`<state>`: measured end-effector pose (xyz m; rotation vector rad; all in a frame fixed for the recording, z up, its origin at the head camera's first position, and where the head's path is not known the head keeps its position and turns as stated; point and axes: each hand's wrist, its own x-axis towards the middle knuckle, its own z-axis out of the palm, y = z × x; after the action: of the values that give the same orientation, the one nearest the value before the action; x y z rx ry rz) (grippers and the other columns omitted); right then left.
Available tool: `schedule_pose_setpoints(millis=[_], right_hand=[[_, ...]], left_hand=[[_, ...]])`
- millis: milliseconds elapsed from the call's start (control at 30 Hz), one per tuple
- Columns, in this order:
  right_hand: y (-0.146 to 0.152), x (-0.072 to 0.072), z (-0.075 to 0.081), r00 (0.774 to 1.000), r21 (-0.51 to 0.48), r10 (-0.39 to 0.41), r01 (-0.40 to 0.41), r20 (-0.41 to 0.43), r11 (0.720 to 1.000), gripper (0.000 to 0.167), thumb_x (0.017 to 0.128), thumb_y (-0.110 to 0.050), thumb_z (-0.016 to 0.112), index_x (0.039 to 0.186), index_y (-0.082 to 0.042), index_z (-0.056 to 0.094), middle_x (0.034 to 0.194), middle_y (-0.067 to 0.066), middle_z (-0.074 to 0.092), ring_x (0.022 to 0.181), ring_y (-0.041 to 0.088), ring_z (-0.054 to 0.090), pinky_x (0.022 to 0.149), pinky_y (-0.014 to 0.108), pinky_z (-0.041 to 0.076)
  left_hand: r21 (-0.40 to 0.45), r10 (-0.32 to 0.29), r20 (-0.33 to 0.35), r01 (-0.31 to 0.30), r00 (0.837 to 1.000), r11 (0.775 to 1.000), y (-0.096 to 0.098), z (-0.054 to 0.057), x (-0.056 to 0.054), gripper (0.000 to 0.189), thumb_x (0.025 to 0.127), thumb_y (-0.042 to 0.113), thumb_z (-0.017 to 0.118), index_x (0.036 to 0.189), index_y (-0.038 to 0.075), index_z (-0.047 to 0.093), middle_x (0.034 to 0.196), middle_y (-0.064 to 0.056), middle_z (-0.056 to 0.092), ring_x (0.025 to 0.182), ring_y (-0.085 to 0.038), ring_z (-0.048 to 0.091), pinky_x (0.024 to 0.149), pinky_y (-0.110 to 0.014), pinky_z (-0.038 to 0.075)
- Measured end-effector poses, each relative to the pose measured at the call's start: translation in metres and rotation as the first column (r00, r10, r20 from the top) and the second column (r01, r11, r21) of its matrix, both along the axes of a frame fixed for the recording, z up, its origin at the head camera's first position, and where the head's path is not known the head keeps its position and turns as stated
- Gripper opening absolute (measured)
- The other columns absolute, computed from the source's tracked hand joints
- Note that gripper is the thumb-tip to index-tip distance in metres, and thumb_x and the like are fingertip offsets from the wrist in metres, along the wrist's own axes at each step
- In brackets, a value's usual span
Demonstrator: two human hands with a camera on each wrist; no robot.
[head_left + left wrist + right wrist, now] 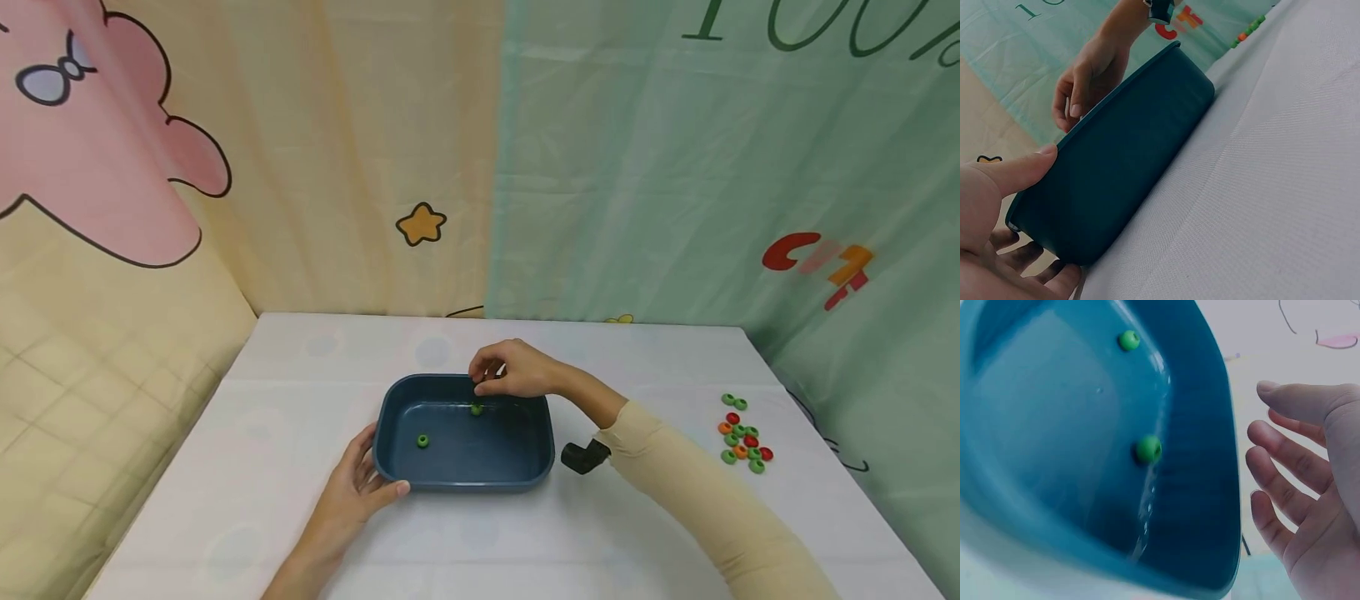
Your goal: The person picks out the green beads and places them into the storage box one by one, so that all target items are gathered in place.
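Note:
A dark blue rectangular tray (487, 454) with raised walls sits on the white table. My left hand (352, 483) grips its near left corner, the thumb on the rim and the other fingers around the side and low wall. Inside lie two green beads, one green bead (1129, 340) out on the floor and another green bead (1149, 449) by the far wall. Over the far rim hovers my right hand (517, 369), its fingers loosely bent. In the right wrist view the thumb and fingers stand apart with nothing between them.
Several loose green, red and orange beads (751, 442) are scattered near the table's right side. A black device (585, 457) is strapped at the right wrist, beside the tray. Behind the white table (480, 550) hangs a printed curtain (637, 167).

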<state>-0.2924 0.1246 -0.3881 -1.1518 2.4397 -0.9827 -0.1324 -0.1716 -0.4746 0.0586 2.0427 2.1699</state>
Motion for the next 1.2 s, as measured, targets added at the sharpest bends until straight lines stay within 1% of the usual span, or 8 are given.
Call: schedule_pose_setpoints(millis=[200, 367, 700, 767, 967, 1100, 1200], right_hand=[[0.017, 0.005, -0.003, 0.999, -0.012, -0.034, 0.035, 0.016, 0.999, 0.024, 0.095, -0.015, 0.078, 0.114, -0.001, 0.072, 0.1, -0.004, 0.07, 0.09, 0.01, 0.067, 0.083, 0.029, 0.06], [0.031, 0.008, -0.003, 0.998, -0.016, -0.061, 0.061, 0.024, 0.998, 0.021, 0.095, -0.014, 0.077, 0.112, -0.002, 0.073, 0.099, -0.004, 0.07, 0.09, 0.012, 0.068, 0.082, 0.032, 0.06], [0.061, 0.014, -0.006, 0.991, -0.042, -0.122, 0.124, 0.051, 0.991, 0.021, 0.096, -0.014, 0.076, 0.112, 0.0, 0.072, 0.101, -0.001, 0.069, 0.093, 0.017, 0.067, 0.081, 0.036, 0.061], [0.067, 0.015, -0.007, 0.989, -0.043, -0.138, 0.14, 0.044, 0.989, 0.021, 0.096, -0.015, 0.076, 0.112, -0.001, 0.072, 0.101, -0.001, 0.069, 0.092, 0.018, 0.067, 0.081, 0.036, 0.061], [0.086, 0.018, -0.015, 0.98, -0.038, -0.199, 0.2, 0.028, 0.979, 0.019, 0.095, -0.016, 0.077, 0.11, -0.004, 0.073, 0.099, -0.002, 0.069, 0.09, 0.017, 0.066, 0.08, 0.035, 0.06], [0.098, 0.021, -0.019, 0.97, -0.036, -0.241, 0.242, 0.037, 0.97, 0.02, 0.095, -0.014, 0.077, 0.11, -0.003, 0.072, 0.099, -0.002, 0.069, 0.09, 0.017, 0.065, 0.081, 0.034, 0.06], [0.106, 0.024, -0.021, 0.965, -0.038, -0.259, 0.26, 0.027, 0.965, 0.021, 0.095, -0.014, 0.077, 0.111, -0.001, 0.072, 0.1, -0.002, 0.069, 0.091, 0.018, 0.065, 0.081, 0.034, 0.06]], left_hand=[[0.004, -0.001, 0.004, 0.001, 1.0, 1.0, -0.002, 0.001, 0.0, 0.098, 0.084, -0.005, 0.083, 0.162, 0.011, 0.025, 0.168, -0.011, 0.023, 0.15, -0.036, 0.029, 0.111, -0.026, 0.04], [0.021, -0.005, -0.001, 0.005, 1.0, 1.0, -0.001, -0.001, 0.001, 0.096, 0.085, -0.006, 0.082, 0.161, 0.011, 0.026, 0.167, -0.012, 0.025, 0.15, -0.036, 0.031, 0.111, -0.029, 0.041], [0.03, -0.001, -0.01, 0.001, 1.0, 1.0, -0.002, 0.0, 0.002, 0.096, 0.085, -0.008, 0.08, 0.162, 0.01, 0.024, 0.167, -0.011, 0.024, 0.149, -0.035, 0.031, 0.11, -0.027, 0.043], [0.032, -0.004, -0.012, 0.004, 1.0, 0.999, -0.002, 0.0, 0.001, 0.096, 0.086, -0.008, 0.08, 0.162, 0.011, 0.024, 0.167, -0.011, 0.024, 0.149, -0.035, 0.031, 0.111, -0.027, 0.043], [0.025, -0.005, 0.003, 0.005, 1.0, 1.0, -0.002, 0.002, 0.001, 0.096, 0.086, -0.006, 0.08, 0.162, 0.011, 0.024, 0.168, -0.011, 0.023, 0.15, -0.035, 0.031, 0.11, -0.027, 0.043], [0.011, -0.001, 0.012, 0.001, 1.0, 1.0, -0.001, 0.002, 0.001, 0.097, 0.086, -0.004, 0.081, 0.162, 0.011, 0.023, 0.168, -0.011, 0.021, 0.15, -0.036, 0.029, 0.11, -0.026, 0.043], [-0.004, 0.0, 0.006, 0.0, 1.0, 1.0, -0.001, 0.001, 0.001, 0.097, 0.086, -0.003, 0.082, 0.162, 0.01, 0.022, 0.168, -0.012, 0.02, 0.151, -0.037, 0.029, 0.11, -0.025, 0.043]])
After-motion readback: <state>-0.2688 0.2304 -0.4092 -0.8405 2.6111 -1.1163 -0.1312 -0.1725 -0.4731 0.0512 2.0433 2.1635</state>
